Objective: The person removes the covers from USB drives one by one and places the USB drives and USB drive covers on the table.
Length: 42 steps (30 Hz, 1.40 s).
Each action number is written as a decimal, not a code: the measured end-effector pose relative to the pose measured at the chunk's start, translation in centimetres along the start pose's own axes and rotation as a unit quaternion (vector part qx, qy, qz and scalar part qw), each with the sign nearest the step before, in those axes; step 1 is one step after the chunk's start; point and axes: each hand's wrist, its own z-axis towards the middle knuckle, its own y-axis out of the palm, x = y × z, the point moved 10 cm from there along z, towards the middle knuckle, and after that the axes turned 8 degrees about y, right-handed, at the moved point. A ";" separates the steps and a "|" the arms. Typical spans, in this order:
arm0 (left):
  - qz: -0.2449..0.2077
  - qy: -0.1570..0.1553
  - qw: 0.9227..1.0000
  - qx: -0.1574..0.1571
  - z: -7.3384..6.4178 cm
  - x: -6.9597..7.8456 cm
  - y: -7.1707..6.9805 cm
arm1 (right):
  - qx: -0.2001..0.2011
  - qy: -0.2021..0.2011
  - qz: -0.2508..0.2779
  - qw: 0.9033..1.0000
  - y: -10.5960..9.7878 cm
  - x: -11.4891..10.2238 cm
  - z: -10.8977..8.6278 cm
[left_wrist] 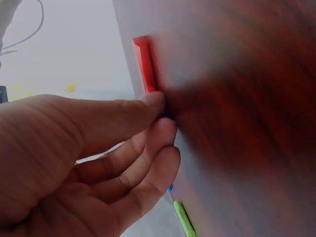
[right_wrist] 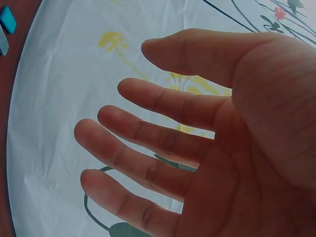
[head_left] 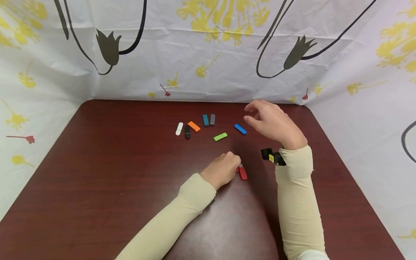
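Observation:
A red USB stick (head_left: 243, 172) lies on the table with its metal plug towards the back, and a smaller red piece (head_left: 237, 169) shows beside it. My left hand (head_left: 224, 168) reaches in low from the front with curled fingers. In the left wrist view, thumb and fingertips pinch at the near end of the red USB stick (left_wrist: 145, 64); the tips hide that end. My right hand (head_left: 273, 122) is raised over the right side of the table, near a blue USB stick (head_left: 241, 129). Its fingers are spread and hold nothing in the right wrist view (right_wrist: 207, 133).
Towards the back lie white (head_left: 179, 129), black (head_left: 187, 132), orange (head_left: 194, 126), teal (head_left: 206, 120), grey (head_left: 212, 119) and green (head_left: 220, 137) USB sticks. A patterned white sheet (head_left: 156, 61) hangs behind and along both sides of the dark wooden table (head_left: 113, 173).

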 end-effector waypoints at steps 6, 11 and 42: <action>-0.020 -0.008 1.000 -0.005 0.0 0.1 0.2 | -0.002 -0.002 -0.002 1.000 0.0 0.0 0.1; -0.025 -0.005 1.000 -0.018 0.0 0.4 0.4 | -0.005 -0.001 -0.002 1.000 0.2 0.2 0.3; -0.035 -0.149 0.979 0.135 -7.4 -6.5 -14.8 | -0.088 0.060 -0.022 0.994 8.1 5.8 6.0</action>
